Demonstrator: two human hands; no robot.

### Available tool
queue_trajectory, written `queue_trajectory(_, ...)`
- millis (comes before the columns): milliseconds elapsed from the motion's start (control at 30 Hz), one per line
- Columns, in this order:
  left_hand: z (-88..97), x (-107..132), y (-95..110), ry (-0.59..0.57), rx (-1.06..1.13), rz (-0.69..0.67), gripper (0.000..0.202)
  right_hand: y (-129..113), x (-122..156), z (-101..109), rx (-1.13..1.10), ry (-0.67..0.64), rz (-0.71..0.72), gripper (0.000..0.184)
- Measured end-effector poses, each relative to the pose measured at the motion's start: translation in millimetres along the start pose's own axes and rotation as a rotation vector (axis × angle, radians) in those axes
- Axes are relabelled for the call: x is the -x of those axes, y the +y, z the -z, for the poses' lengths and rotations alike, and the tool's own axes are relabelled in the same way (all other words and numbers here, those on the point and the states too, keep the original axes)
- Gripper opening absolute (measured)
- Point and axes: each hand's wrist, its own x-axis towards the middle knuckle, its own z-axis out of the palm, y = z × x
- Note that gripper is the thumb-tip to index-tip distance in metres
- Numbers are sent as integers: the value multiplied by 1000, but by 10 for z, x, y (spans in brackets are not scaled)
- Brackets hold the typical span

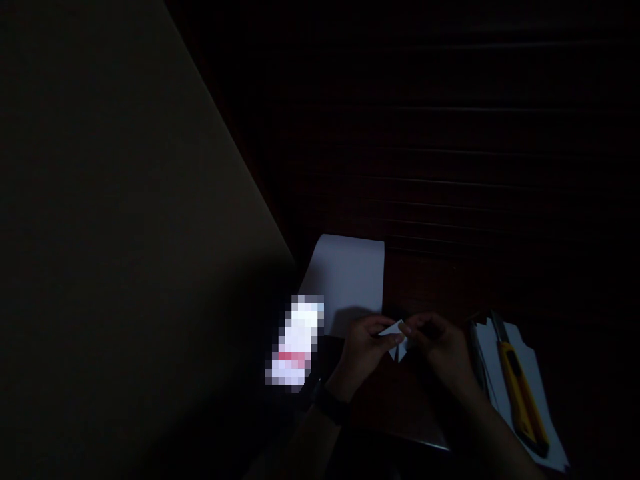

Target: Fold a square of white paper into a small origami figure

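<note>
A small piece of folded white paper (399, 352) with pointed ends is pinched between both hands above the dark tabletop. My left hand (364, 348), with a dark band on its wrist, grips the paper's left side between thumb and fingers. From the other side, my right hand (440, 343) pinches its upper right part, thumb close to the left thumb. The fingertips cover some of the folds. Just behind my left hand lies a larger white sheet (350, 273).
A yellow utility knife (523, 393) rests on a stack of white papers (493, 360) at the right. A bright, blurred-out screen (297, 340) glows left of my left hand. A pale wall (125, 200) rises at the left. The dark table (400, 417) has its front edge below my hands.
</note>
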Motion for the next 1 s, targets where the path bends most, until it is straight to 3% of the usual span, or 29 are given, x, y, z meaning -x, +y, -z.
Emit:
queue_trajectory(400, 7, 3, 58, 33, -7, 37, 25, 46, -41, 2, -15, 9, 15, 15)
queue_trajectory(600, 22, 17, 82, -20, 12, 49, 28, 29, -43, 22, 13, -31, 28, 14)
queue_trajectory(767, 49, 41, 107, -53, 36, 156, 30, 7, -42, 35, 11, -92, 26, 13)
queue_trajectory(1000, 68, 59, 142, -81, 69, 170, 32, 2, -51, 55, 38, -68, 0, 17)
